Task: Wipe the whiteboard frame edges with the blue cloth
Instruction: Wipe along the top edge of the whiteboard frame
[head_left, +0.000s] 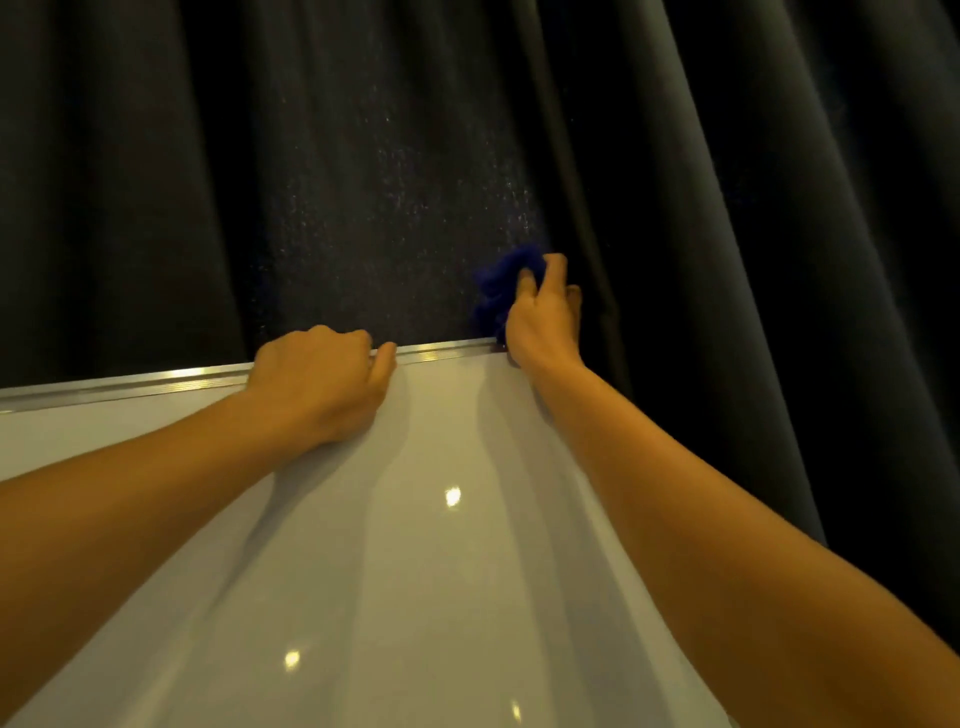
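A white whiteboard (415, 519) fills the lower part of the view, with a silver metal frame edge (156, 382) running along its top. My left hand (322, 384) is curled over that top edge near the middle, fingers hooked behind it. My right hand (545, 317) sits at the board's top right corner, closed around a bunched blue cloth (501, 291) that sticks up above the frame. The corner itself is hidden under my right hand and the cloth.
Dark grey curtains (753, 208) hang in folds right behind the board and to its right. Fine dust specks float in the air above the frame (415, 208). Ceiling lights reflect as bright spots on the board surface.
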